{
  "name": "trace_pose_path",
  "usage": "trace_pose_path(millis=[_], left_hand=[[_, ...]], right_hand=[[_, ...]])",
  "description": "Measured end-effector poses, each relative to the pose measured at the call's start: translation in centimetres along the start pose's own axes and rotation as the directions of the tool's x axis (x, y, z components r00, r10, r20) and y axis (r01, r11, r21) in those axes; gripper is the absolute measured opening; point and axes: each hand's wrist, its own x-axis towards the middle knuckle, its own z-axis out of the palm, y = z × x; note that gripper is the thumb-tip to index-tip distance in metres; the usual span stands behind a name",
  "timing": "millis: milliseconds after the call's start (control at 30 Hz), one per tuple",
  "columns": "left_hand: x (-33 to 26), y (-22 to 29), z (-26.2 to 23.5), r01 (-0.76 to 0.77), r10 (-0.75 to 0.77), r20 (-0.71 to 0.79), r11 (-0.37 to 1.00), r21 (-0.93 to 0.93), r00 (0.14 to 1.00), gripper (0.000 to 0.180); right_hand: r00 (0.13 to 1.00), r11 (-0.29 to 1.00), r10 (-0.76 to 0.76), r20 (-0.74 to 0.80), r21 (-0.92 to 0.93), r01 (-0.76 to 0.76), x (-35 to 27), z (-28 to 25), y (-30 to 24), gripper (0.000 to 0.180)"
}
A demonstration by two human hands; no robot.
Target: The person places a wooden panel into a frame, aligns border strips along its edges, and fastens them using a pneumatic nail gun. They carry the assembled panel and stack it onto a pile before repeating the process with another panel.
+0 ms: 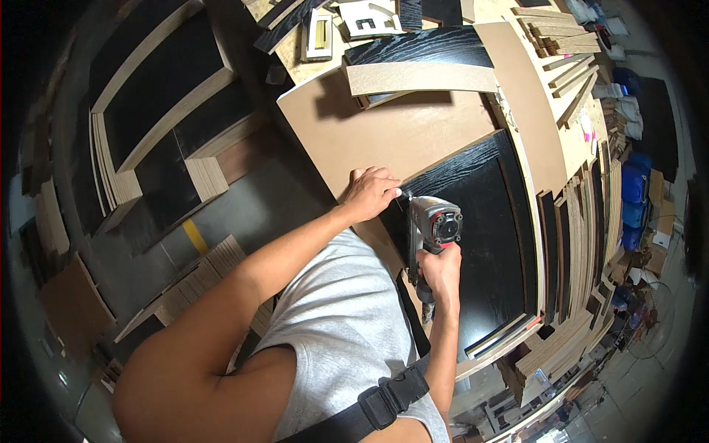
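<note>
My right hand is wrapped round the handle of a grey and black nail gun with red parts. Its nose points toward the near left corner of a black wood-grain panel. At that corner, my left hand closes its fingers on the end of a black wood-grain strip along the panel's edge. Its fingertips lie close to the gun's nose. Thin raised strips also run along the panel's other sides. Under the panel is a brown board.
A black board with a pale edge lies across the brown board's far end. A small box of brass-coloured strips stands beyond it. Stacked panels are on the left; black boards stand in a row at right. Wood strips lie far right.
</note>
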Motion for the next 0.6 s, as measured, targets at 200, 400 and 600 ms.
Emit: trace_pose_path(millis=[200,400,600], left_hand=[[0.0,0.0,0.5,-0.025,0.028,-0.089,0.999,0.034,0.996,0.019],[1.6,3.3,-2.6,-0.008,0.011,-0.029,0.993,0.119,1.000,0.012],[10.8,7.4,-9.5,-0.213,0.324,-0.238,0.894,0.395,0.916,0.061]], right_hand=[[0.997,0.987,0.031,-0.067,0.159,-0.020,-3.0,0.2,4.7,0.021],[0.970,0.953,0.133,-0.201,0.294,-0.070,-7.4,1.0,11.0,0.007],[0.933,0.829,0.285,-0.219,0.545,-0.126,-10.6,3.1,15.7,0.009]])
